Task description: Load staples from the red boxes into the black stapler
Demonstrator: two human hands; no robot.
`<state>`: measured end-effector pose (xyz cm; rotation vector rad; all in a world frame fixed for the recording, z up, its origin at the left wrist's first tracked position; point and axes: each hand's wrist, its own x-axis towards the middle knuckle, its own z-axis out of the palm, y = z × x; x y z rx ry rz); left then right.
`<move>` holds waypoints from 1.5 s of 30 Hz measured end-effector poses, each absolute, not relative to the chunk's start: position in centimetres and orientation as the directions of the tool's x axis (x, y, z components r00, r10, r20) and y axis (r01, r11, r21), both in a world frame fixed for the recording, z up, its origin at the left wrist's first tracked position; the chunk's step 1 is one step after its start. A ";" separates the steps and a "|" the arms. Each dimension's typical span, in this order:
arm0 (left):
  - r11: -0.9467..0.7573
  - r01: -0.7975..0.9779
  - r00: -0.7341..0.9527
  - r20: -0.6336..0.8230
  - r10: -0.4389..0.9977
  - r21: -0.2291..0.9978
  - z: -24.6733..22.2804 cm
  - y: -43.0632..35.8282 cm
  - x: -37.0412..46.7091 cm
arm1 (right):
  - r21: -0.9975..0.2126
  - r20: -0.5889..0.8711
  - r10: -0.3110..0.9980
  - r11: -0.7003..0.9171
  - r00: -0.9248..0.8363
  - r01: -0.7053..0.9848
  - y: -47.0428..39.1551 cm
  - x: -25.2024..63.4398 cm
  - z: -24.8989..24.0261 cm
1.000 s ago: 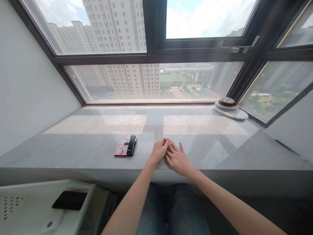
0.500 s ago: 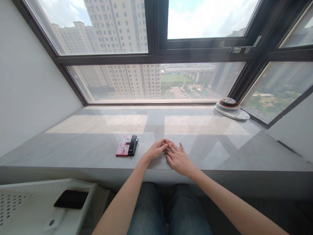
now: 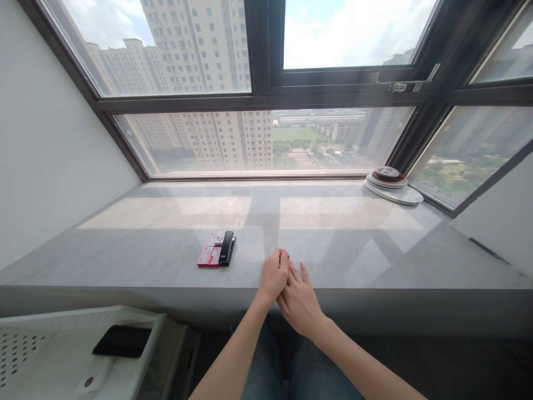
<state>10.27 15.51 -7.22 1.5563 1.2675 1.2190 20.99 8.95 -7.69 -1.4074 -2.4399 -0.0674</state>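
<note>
My left hand (image 3: 275,276) is closed, its fingers wrapped around fingers of my right hand (image 3: 302,305). The right hand lies palm down with its visible fingers stretched out; some of its fingertips are hidden by the left. Both hands meet at the front edge of the grey stone windowsill (image 3: 158,255). To their left on the sill lies a black stapler (image 3: 226,248), apart from both hands. Against its left side are small red and white boxes (image 3: 209,256).
A stack of round plates or discs (image 3: 391,186) stands in the sill's far right corner, by the dark window frame (image 3: 341,100). Below the sill at left, a white plastic basket (image 3: 145,355) holds a black phone-like slab (image 3: 122,340) and a white object (image 3: 95,378).
Both hands have come back toward me, to the sill's front edge. My left hand has turned and closed further around the right hand's fingers. The stapler and boxes have stayed put.
</note>
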 end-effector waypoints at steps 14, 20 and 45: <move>0.241 -0.343 0.254 -0.157 0.954 0.908 -12.0 0.8 8.1 | -0.365 0.086 0.898 0.431 -0.431 0.825 -2.7 20.5 -16.0; 0.316 -0.485 0.039 -0.341 0.939 0.815 -17.3 0.7 9.4 | -0.371 0.022 0.881 0.446 -0.472 0.815 -3.4 17.6 -19.7; 0.394 -0.494 0.092 -0.404 0.910 0.775 -16.0 -0.4 10.7 | -0.369 -0.037 0.908 0.376 -0.417 0.850 -6.0 19.4 -11.9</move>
